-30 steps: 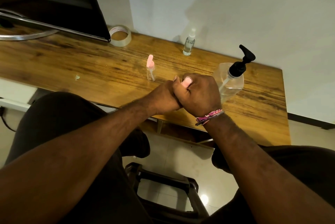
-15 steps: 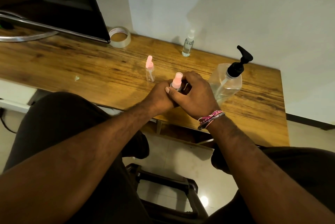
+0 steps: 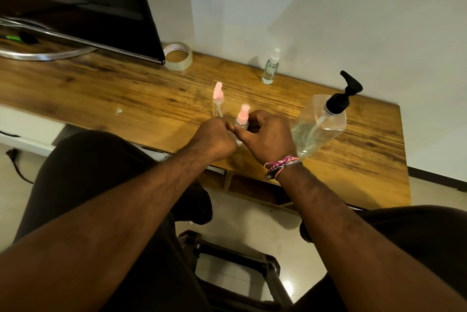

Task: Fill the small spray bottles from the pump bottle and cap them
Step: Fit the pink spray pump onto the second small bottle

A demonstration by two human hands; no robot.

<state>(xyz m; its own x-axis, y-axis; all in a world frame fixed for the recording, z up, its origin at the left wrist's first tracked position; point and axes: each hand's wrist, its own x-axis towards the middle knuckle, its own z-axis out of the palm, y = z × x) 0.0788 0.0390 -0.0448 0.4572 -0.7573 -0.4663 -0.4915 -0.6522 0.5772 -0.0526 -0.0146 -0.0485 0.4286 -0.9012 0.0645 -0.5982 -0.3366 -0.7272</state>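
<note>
The right hand (image 3: 267, 137) has uncovered the pink spray head, both hands pinching the small clear plastic spray bottle (image 3: 242, 122); the left hand (image 3: 214, 138) holds its light, slippery body low.

held spray bottle (image 3: 242, 122) body hidden by hands; monitor (image 3: 75, 3) cropped

A wooden desk (image 3: 101, 94) carried a monitor stand (image 3: 45, 55) and a tape roll (image 3: 178, 56) just beside the monitor. Right of the tape roll stood a clear spray bottle (image 3: 271, 69), two pink-topped spray bottles (image 3: 217, 103) and a pump bottle (image 3: 321, 124).
</note>
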